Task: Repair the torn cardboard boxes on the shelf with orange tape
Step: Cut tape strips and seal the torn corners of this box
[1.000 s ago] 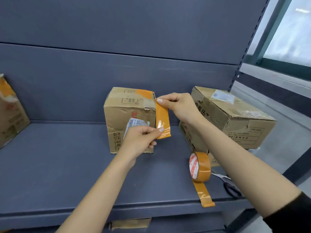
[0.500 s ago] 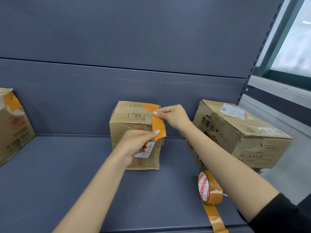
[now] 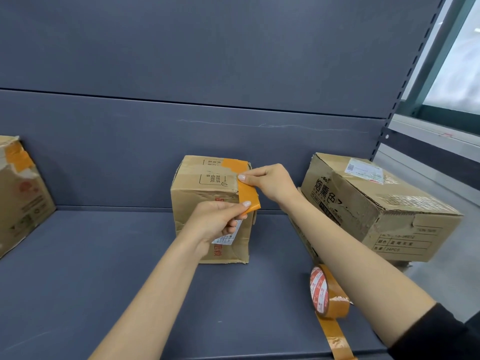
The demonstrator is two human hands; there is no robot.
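Tape in both hands: you hold a short orange tape strip [image 3: 248, 199] taut at the upper right front corner of the middle cardboard box [image 3: 207, 203] on the grey shelf [image 3: 104, 268]. Your right hand [image 3: 270, 181] pinches the strip's upper end between thumb and forefinger, right at the box's top edge, where an earlier patch of orange tape [image 3: 235, 165] already covers the top just beyond your fingers. Your left hand [image 3: 218, 220], below and slightly nearer to you, pinches the strip's lower end in front of the box's face, partly covering a white label [image 3: 228, 237] stuck there. Whether the strip already touches the cardboard along its length cannot be told.

Below your right forearm, the tape roll [image 3: 326, 292] stands on edge near the shelf's front, with a loose tail [image 3: 335, 333] trailing toward you over the edge. To the right of your right hand, a larger box [image 3: 376, 203] lies tilted, bearing a shipping label [image 3: 365, 171] on top. Far to the left of your left hand, a third box [image 3: 18, 193] shows torn edges and orange tape near its top corner.
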